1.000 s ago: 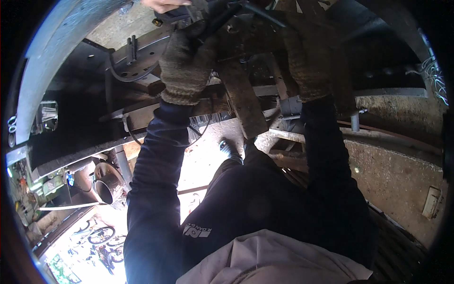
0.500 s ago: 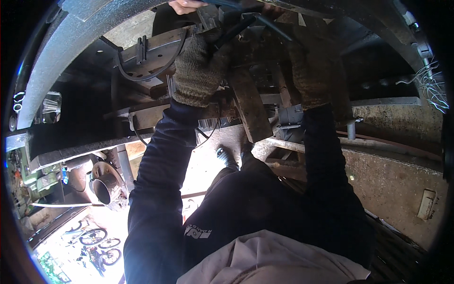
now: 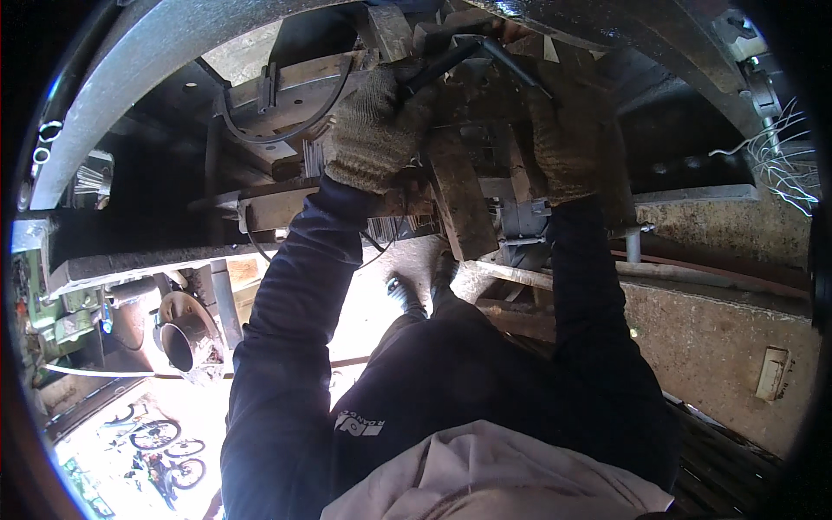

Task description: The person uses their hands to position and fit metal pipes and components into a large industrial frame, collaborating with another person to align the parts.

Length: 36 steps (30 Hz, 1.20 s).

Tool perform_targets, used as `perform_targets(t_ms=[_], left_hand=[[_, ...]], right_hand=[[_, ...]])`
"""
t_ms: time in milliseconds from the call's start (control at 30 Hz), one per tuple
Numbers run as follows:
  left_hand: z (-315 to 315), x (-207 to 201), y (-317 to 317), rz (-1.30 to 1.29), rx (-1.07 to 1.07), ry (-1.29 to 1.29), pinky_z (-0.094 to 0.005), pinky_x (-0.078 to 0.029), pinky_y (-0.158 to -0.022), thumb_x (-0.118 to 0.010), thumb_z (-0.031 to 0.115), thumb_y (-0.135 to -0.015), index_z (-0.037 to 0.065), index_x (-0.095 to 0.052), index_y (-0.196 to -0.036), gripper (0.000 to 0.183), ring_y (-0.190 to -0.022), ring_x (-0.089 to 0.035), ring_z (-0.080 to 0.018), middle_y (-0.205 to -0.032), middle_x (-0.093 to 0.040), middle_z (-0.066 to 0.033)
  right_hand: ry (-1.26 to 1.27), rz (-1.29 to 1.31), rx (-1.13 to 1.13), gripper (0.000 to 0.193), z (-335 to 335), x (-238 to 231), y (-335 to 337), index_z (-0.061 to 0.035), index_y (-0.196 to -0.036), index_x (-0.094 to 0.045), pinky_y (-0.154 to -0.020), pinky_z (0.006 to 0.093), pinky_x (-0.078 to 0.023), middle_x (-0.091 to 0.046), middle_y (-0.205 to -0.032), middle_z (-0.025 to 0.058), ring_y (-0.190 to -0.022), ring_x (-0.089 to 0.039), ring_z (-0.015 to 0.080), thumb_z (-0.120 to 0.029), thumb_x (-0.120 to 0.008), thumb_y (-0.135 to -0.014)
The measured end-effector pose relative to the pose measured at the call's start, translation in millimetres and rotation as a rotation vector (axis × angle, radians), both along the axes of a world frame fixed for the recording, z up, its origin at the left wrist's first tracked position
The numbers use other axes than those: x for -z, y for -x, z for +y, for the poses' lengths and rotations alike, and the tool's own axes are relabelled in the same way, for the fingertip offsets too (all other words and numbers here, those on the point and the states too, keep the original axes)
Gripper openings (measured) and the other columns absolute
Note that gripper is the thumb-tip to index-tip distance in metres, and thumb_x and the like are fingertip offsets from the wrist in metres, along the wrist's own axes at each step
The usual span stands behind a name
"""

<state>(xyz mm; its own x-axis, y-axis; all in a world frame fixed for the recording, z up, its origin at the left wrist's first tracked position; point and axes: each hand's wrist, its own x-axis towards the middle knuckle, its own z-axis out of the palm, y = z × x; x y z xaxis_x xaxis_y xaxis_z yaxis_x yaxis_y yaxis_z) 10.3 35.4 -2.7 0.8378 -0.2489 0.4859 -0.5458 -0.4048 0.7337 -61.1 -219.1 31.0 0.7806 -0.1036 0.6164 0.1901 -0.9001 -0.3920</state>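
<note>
A dark bent rod [image 3: 452, 59] forms a peak between my hands, its two arms sloping down toward them. My left hand [image 3: 374, 130], in a knitted work glove, is closed around the rod's left end. My right hand [image 3: 562, 143], gloved alike and in deep shadow, is at the right end with its fingers curled there. Both hands are over a dark metal fixture. Just below and between them, a thick rusty block [image 3: 464, 204] juts toward me. Left of my left hand, a thin curved rod [image 3: 303, 132] bows over a drilled metal plate [image 3: 295, 104].
A big curved grey beam [image 3: 121, 95] arches across the upper left. Loose wires [image 3: 784, 160] hang at the far right, above a stained panel [image 3: 711, 329]. At lower left are a pipe end [image 3: 184, 345] and several bicycles [image 3: 160, 442] on bright ground.
My view has shifted slightly. Both gloved hands keep their places at the bent rod's ends. Another person's bare hand, seen at the top edge before, is out of sight.
</note>
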Motion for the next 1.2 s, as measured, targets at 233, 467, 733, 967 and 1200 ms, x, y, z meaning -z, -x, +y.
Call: perform_targets(t_ms=[233, 467, 733, 967, 1200], left_hand=[[-0.9, 1.5, -5.4, -0.137, 0.044, 0.049, -0.0389, -0.056, -0.07, -0.078, 0.027, -0.092, 0.008, -0.069, -0.117, 0.032, -0.078, -0.071, -0.0298, -0.089, -0.072, -0.0139], [-1.2, 8.4, -7.1, -0.162, -0.035, 0.011, -0.0445, -0.053, -0.062, -0.078, 0.035, -0.089, 0.007, -0.064, -0.1, 0.033, -0.074, -0.069, -0.0379, -0.08, -0.068, -0.0173], [-4.4, 18.3, -17.5, -0.216, -0.016, 0.066, -0.0467, -0.054, -0.063, -0.078, 0.041, -0.087, 0.009, -0.063, -0.1, 0.038, -0.076, -0.069, -0.0412, -0.08, -0.068, -0.0188], [-1.8, 8.9, -9.6, -0.182, 0.008, 0.067, -0.0463, -0.055, -0.069, -0.077, 0.04, -0.089, 0.006, -0.065, -0.109, 0.041, -0.083, -0.07, -0.0422, -0.087, -0.07, -0.0203], [-3.6, 16.2, -14.4, -0.201, 0.024, 0.079, -0.0455, -0.056, -0.071, -0.078, 0.042, -0.088, 0.006, -0.066, -0.112, 0.045, -0.083, -0.07, -0.0417, -0.087, -0.071, -0.0203]], right_hand=[[0.167, -0.171, -0.024, 0.031, 3.5, -6.4, -2.8, -0.0079, -0.117, -0.072, -0.076, 0.0447, -0.054, -0.072, -0.096, 0.0198, -0.086, -0.071, 0.0369, -0.029, -0.065, -0.096], [0.129, -0.011, -0.025, 0.03, 17.7, -24.3, 1.6, -0.0084, -0.116, -0.072, -0.078, 0.0474, -0.054, -0.072, -0.097, 0.0201, -0.09, -0.07, 0.0374, -0.03, -0.065, -0.096], [0.29, -0.032, 0.056, 0.03, 19.0, -25.0, 7.3, -0.0081, -0.118, -0.072, -0.088, 0.048, -0.054, -0.072, -0.106, 0.0207, -0.1, -0.069, 0.0389, -0.027, -0.065, -0.097], [0.273, 0.024, 0.058, 0.031, 19.1, -26.0, 8.3, -0.0104, -0.123, -0.072, -0.084, 0.0432, -0.057, -0.074, -0.109, 0.0147, -0.094, -0.072, 0.0326, -0.03, -0.066, -0.1], [0.257, -0.016, 0.038, 0.033, 14.3, -17.1, 5.9, -0.0101, -0.124, -0.071, -0.085, 0.0429, -0.057, -0.073, -0.112, 0.015, -0.097, -0.072, 0.0334, -0.032, -0.064, -0.1]])
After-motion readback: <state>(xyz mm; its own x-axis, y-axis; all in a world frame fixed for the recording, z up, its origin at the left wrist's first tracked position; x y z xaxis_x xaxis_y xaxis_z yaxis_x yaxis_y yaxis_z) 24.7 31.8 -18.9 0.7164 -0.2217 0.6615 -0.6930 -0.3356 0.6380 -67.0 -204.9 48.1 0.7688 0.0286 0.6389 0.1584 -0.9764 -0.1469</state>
